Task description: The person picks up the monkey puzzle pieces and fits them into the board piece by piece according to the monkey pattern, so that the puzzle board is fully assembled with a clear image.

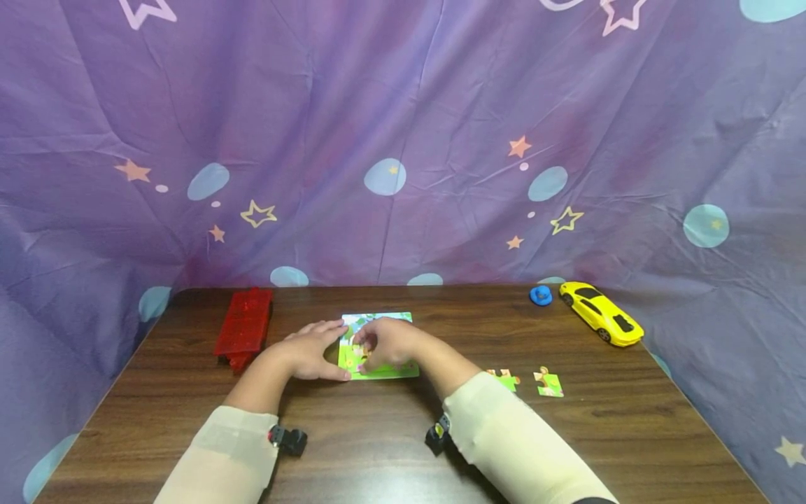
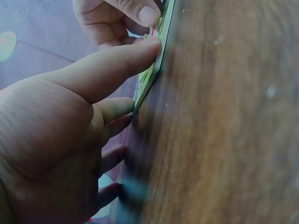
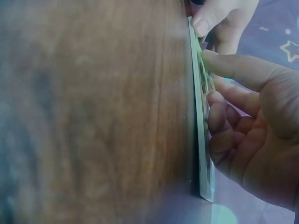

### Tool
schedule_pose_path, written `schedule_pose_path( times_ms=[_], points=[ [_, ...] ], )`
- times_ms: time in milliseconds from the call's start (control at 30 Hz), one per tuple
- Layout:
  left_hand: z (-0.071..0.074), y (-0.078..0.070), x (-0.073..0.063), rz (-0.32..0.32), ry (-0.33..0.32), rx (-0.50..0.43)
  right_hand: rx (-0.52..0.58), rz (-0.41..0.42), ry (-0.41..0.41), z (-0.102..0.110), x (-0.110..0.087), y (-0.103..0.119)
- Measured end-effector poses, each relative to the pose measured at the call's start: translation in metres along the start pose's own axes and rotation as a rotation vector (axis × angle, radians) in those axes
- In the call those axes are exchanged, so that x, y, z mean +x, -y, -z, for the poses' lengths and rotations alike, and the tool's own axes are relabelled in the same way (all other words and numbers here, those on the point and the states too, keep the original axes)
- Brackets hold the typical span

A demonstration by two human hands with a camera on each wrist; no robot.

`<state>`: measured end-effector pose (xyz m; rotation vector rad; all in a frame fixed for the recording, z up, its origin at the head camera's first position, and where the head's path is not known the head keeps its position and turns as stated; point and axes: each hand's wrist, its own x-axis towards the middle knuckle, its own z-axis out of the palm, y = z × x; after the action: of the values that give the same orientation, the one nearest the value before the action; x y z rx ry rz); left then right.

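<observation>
1 spread left hand [image 1: 311,353] touches the puzzle's [image 1: 385,375] edge, presumably steadying it while the right hand [image 1: 393,341] pinches a piece [image 1: 365,353].

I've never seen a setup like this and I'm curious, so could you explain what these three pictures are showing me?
There's no robot here: these are a person's two bare hands. The wide picture comes from a camera on the head, looking forward and down. The two close ones come from cameras on the wrists, so the table appears turned sideways.

The left hand rests its thumb and fingers along the left side of a puzzle board. The right hand is over the board, seemingly pinching a thin puzzle piece.

On the right side lie two loose pieces, a small blue object and a yellow toy car. A red object sits on the left.
</observation>
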<state>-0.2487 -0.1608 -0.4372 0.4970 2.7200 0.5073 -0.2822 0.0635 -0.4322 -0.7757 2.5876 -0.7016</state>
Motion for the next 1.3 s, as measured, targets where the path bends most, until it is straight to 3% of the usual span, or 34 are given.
schedule_pose_path(
  times_ms=[267, 600, 1300],
  points=[
    [-0.0006, 0.0006, 0.0005, 0.002, 0.004, -0.002, -0.025, -0.043, 0.006, -0.002, 0.0022, 0.0044],
    [0.0, -0.0005, -0.0004, -0.009, 0.007, -0.008, -0.032, 0.002, 0.008, -0.0031, 0.0022, 0.0011],
    [0.0007, -0.0002, -0.0004, -0.023, 0.004, -0.003, -0.059, -0.015, 0.023, -0.0021, 0.0034, 0.0019]
  ],
)
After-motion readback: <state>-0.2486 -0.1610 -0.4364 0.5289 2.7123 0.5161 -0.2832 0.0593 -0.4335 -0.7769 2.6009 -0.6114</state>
